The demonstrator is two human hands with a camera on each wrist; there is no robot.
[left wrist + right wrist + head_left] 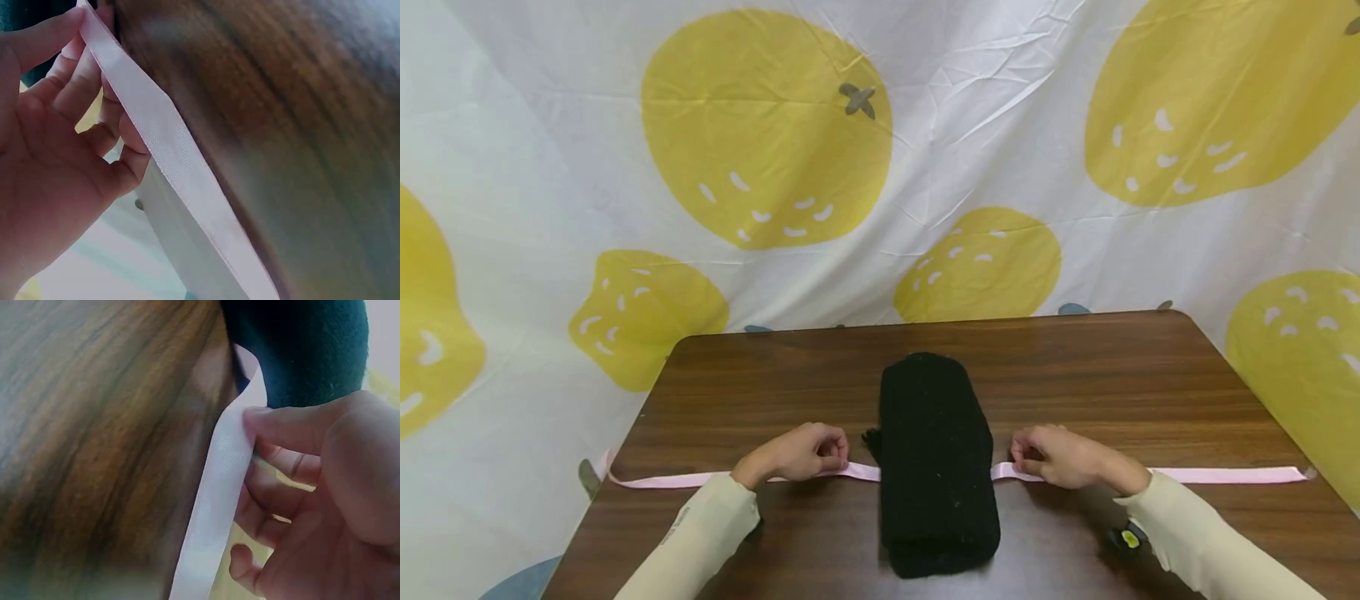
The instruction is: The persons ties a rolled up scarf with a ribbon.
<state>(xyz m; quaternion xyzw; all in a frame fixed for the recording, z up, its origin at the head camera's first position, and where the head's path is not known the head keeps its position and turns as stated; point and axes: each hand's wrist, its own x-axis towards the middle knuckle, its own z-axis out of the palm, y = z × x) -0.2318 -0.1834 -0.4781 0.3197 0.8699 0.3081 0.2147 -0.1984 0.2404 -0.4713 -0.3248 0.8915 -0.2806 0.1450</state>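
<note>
A folded or rolled black cloth, knitted in look, lies lengthwise at the middle of the table. Beneath it runs a pink ribbon that comes out on both sides; the stretch under the cloth is hidden. My left hand pinches the ribbon between thumb and fingers, a short way left of the cloth. On the other side my right hand pinches the ribbon close to the cloth's right edge. A dark fringe sticks out at the cloth's left side.
The brown wooden table carries the cloth and ribbon. At the left, the ribbon's end curls up near the table edge; its right end lies near the right edge. Behind hangs a white curtain with yellow fruit prints.
</note>
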